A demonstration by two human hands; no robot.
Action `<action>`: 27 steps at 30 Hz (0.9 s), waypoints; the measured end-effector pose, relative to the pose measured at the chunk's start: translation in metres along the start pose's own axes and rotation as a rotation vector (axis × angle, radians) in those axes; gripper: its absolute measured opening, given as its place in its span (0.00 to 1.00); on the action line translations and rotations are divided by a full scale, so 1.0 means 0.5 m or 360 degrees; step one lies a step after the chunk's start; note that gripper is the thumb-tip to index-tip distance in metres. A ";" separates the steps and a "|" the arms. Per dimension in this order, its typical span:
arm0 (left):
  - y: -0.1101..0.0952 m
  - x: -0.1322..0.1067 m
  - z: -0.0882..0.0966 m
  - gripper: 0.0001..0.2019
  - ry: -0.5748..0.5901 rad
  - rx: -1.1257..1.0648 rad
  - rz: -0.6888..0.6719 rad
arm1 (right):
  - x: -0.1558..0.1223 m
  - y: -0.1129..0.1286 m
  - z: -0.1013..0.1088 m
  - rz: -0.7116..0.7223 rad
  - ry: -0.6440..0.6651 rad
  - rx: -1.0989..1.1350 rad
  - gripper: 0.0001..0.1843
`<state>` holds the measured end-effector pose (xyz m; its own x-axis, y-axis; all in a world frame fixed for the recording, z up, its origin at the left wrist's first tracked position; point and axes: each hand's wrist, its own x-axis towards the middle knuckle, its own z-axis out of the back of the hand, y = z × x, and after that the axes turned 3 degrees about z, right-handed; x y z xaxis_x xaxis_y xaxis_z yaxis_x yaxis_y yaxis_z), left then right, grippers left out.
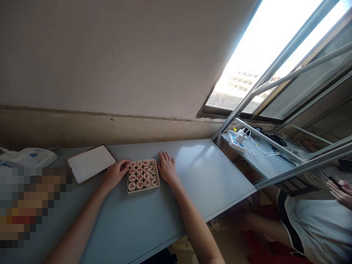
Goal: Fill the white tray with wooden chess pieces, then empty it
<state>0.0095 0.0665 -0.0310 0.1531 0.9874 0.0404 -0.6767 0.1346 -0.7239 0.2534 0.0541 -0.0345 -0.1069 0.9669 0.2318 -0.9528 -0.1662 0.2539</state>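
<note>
A shallow open box (143,189) on the desk holds several round Chinese chess pieces (139,176), laid in rows, most with red characters and some at the right with darker ones. My left hand (117,173) is at the box's upper left corner, thumb and fingers curled together against its edge. On the other side, my right hand (167,168) lies flat on the desk beside the box's right edge, fingers stretched out and holding nothing. A white rectangular panel with a brown edge, like a lid (92,164), lies left of the box, behind my left hand.
The grey desk (214,176) runs along the wall. A white device (34,157) stands at the far left, near a blurred-out patch. Past a metal frame (247,101), a power strip (235,141) with cables rests on another desk. A person in white (324,223) sits at right, holding a phone.
</note>
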 end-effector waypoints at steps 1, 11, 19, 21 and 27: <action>0.000 0.000 0.000 0.20 -0.0009 0.0007 -0.0004 | 0.002 0.001 -0.008 0.0022 0.0027 -0.0004 0.24; -0.001 0.001 0.000 0.20 -0.0031 -0.0016 -0.0017 | 0.014 -0.118 0.005 -0.0314 -0.0040 -0.0106 0.30; 0.012 0.006 -0.004 0.22 0.0005 -0.0054 -0.0006 | 0.009 -0.036 0.050 0.0309 -0.0115 0.0083 0.25; 0.009 0.005 -0.002 0.22 0.0010 -0.0053 -0.0005 | 0.010 0.008 0.054 0.0598 0.0065 0.0249 0.25; -0.003 0.003 0.003 0.23 0.0037 -0.0018 0.0017 | 0.020 0.058 0.045 0.0718 0.0195 0.0378 0.22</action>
<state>0.0099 0.0679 -0.0289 0.1624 0.9866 0.0166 -0.6703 0.1227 -0.7319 0.2308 0.0545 -0.0038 -0.5376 0.8023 0.2595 -0.7153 -0.5969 0.3634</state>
